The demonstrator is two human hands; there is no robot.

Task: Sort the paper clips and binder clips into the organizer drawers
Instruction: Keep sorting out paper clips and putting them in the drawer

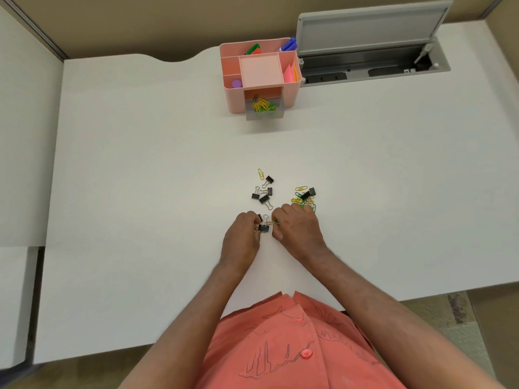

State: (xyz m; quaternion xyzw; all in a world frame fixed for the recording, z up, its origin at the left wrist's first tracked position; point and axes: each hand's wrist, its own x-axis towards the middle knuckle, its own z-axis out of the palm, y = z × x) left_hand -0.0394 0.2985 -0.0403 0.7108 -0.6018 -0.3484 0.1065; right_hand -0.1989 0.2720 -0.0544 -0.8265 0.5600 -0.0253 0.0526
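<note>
Progress: partial. Pink organizer at the far side of the white desk, its clear drawer pulled out and already holding yellow and green paper clips. Unsorted: black binder clips loose mid-desk; mixed paper clips with two binder clips just to their right. Left hand pinched closed on one binder clip; right hand fingertips closed on a yellow paper clip touching it, apparently separating the two.
</note>
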